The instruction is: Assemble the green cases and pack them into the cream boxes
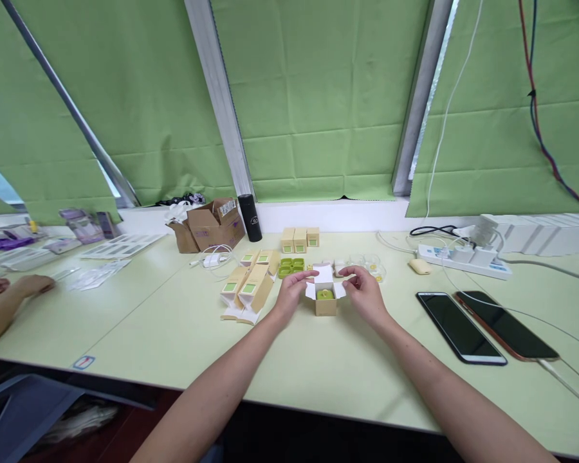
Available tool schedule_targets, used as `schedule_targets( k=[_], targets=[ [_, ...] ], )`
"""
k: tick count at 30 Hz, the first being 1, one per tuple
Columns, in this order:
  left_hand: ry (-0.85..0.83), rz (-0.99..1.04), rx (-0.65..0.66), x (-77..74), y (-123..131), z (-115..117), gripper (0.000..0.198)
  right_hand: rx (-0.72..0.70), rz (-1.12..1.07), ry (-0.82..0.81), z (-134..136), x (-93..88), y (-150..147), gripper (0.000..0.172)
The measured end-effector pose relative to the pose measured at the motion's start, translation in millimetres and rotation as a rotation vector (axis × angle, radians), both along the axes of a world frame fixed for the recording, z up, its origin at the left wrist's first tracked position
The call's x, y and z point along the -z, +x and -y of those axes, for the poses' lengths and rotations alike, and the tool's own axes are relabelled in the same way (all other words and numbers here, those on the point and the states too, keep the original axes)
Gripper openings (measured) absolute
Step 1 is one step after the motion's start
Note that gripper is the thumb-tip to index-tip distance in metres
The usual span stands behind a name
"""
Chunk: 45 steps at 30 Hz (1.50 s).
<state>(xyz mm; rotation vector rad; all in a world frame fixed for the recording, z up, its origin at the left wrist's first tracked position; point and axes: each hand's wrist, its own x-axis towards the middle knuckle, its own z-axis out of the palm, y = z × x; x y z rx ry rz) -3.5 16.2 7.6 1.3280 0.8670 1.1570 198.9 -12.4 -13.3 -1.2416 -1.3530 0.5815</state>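
A small kraft cardboard box [325, 308] stands upright in front of me with its white inner flaps spread. Inside it sits a green item [325, 294] with a yellowish top; its exact kind is too small to tell. My left hand [292, 296] is at the box's left flap, fingers stretched toward it. On the other side my right hand [367, 294] has its curved fingers and thumb apart by the right flap. Whether either hand actually presses a flap is hard to tell. Behind the box are a green compartment tray [291, 267] and clear round containers [374, 265].
Several kraft boxes [253, 286] with open ends lie to the left, and others [300, 240] stand behind. Further back are a brown carton [217, 225] and black bottle [249, 218]. Two phones [458, 326] and a power strip [463, 260] lie right. Another person's hand [33, 285] rests far left.
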Motion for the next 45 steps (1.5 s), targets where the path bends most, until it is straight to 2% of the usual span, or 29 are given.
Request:
schedule_targets(
  k=[6, 12, 18, 27, 45],
  targets=[
    [0.008, -0.002, -0.018, 0.7, 2, -2, 0.033, 0.003, -0.038, -0.032, -7, 7.4, 4, 0.032],
    [0.001, 0.006, 0.024, 4.8, 2, -4, 0.038, -0.017, -0.055, -0.031, -10, 13.5, 5, 0.035],
    [0.039, 0.021, 0.066, 6.9, 2, -2, 0.04, -0.057, -0.094, -0.1, -10, 14.9, 2, 0.037],
    [0.046, 0.0, 0.108, 5.4, 2, 3, 0.038, -0.056, -0.164, -0.145, -9, 10.8, -2, 0.038],
    [0.012, -0.014, 0.162, 14.7, 2, 0, 0.048, -0.062, -0.274, -0.246, 0, -4.7, -6, 0.053]
  ],
)
